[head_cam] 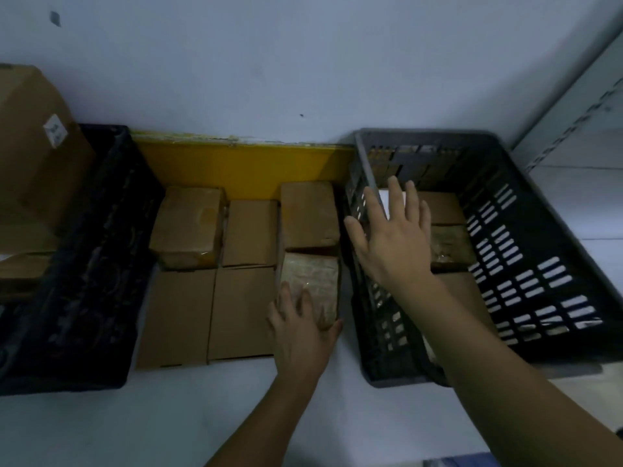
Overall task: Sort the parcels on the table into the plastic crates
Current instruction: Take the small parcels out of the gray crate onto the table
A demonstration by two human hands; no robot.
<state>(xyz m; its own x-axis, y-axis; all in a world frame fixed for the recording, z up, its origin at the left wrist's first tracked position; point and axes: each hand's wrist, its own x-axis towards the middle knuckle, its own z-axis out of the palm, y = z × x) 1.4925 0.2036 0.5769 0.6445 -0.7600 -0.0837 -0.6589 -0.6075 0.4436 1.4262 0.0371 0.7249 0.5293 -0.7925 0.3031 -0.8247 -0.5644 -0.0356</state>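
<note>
1. Tape-wrapped parcel (312, 281) lies right under the left hand (301, 328): fingers on its near end, thumb hooked round the right corner, gripping it. Its long axis runs away from the person.
2. Right hand (392, 237) hovers spread and empty over the grey crate (526, 237), just right of that parcel.
3. Count: six parcels between the crates; two crates, grey and black crate (84, 264).

Yellow board (236, 166) against white wall (269, 62)

Six brown parcels (242, 230) clustered on table between black crate (84, 264) and grey crate (505, 230), latter holding perhaps three.
</note>
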